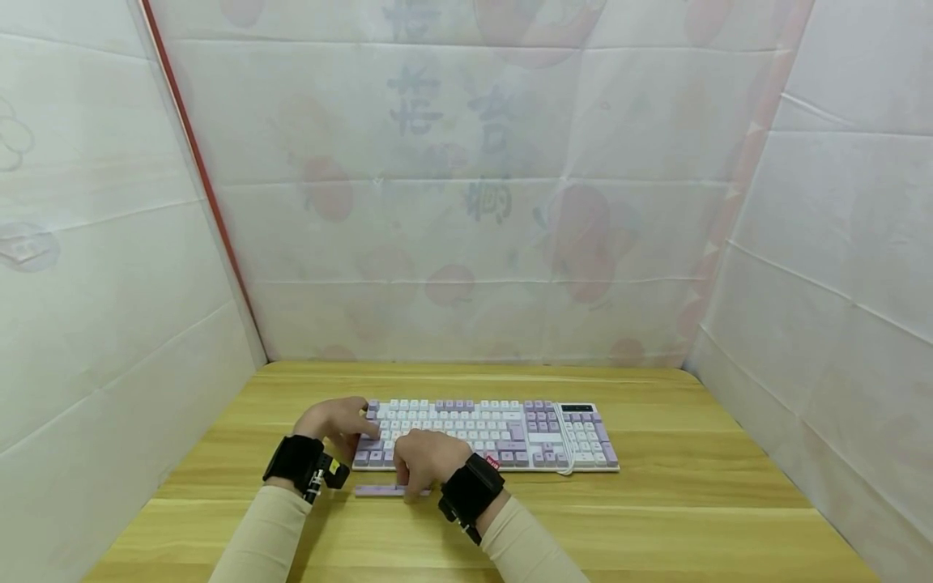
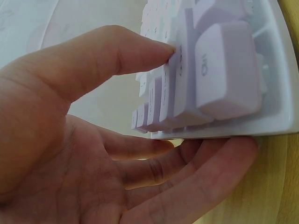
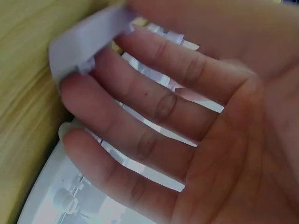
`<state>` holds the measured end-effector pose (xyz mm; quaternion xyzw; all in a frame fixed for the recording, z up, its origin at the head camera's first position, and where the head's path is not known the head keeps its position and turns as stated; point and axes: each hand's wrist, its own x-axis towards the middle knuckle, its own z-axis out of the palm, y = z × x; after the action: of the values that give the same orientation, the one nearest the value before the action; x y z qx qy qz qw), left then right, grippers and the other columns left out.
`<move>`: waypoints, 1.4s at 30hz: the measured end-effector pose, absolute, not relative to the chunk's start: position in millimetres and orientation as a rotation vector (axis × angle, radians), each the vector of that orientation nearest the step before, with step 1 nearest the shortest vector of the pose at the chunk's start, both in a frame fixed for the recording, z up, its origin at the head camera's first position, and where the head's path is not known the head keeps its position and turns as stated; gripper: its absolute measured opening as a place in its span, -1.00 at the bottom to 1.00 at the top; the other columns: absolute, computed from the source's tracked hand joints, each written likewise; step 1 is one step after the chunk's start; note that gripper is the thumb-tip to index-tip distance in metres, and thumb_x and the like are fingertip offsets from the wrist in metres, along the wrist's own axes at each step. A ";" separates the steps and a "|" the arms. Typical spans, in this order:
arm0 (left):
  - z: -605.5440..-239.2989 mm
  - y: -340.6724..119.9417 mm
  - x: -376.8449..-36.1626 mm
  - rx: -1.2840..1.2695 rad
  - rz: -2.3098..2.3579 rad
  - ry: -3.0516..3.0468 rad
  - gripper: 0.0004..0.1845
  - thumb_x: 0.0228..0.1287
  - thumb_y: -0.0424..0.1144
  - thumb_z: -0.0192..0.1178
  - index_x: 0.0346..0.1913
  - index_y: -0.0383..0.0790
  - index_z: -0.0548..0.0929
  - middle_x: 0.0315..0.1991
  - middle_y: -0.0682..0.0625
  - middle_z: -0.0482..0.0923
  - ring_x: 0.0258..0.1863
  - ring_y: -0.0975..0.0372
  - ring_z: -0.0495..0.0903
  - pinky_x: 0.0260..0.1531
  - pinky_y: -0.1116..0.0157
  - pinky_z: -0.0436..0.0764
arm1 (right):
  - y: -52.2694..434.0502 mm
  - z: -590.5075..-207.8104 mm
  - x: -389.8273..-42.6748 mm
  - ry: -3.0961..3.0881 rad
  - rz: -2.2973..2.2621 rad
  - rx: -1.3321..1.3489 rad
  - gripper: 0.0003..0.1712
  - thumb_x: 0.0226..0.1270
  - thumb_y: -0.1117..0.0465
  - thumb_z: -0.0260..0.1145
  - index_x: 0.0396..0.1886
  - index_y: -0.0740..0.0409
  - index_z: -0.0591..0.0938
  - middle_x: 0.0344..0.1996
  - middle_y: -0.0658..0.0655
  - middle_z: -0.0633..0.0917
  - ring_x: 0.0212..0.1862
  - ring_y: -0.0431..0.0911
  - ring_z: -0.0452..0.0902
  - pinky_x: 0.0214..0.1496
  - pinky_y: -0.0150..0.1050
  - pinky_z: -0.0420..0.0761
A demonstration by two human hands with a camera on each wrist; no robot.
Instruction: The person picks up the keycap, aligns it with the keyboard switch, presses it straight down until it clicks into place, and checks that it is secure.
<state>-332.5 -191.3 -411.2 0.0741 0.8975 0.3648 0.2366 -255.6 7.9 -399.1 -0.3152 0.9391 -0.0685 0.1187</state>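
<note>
A white and lavender keyboard (image 1: 503, 429) lies across the wooden table (image 1: 656, 502). My left hand (image 1: 342, 423) grips its left end: the thumb (image 2: 140, 51) presses on the top keys (image 2: 224, 74) and the fingers (image 2: 205, 163) reach under the edge. In front of the keyboard lies a long lavender keycap (image 1: 375, 490). My right hand (image 1: 423, 463) is over the keycap's right end. In the right wrist view the thumb and forefinger pinch the keycap (image 3: 88, 37), and the other fingers (image 3: 140, 140) spread over the keyboard's white frame (image 3: 46, 186).
A white cable (image 1: 564, 441) is looped over the keyboard beside its number pad. White sheeting walls (image 1: 466, 202) close in the table at the back, left and right. Bare wood shows right of the keyboard and along the near edge.
</note>
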 end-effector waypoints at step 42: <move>-410.7 -191.4 -330.9 0.177 1.014 2.453 -0.36 0.10 -0.23 0.27 0.21 -0.42 0.31 -0.23 -0.20 0.56 -0.32 0.08 0.64 -0.34 0.13 0.70 | 13.2 -398.7 -266.7 2.675 -0.275 -1.028 -0.88 0.08 0.25 0.46 -0.48 -0.10 0.73 -0.51 -0.19 0.64 -0.48 -0.35 0.47 -0.42 -0.48 0.51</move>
<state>-330.9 -191.4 -410.7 0.0647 0.8954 0.3703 0.2385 -266.7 13.2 -398.7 -0.3539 0.9212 -0.0948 0.1310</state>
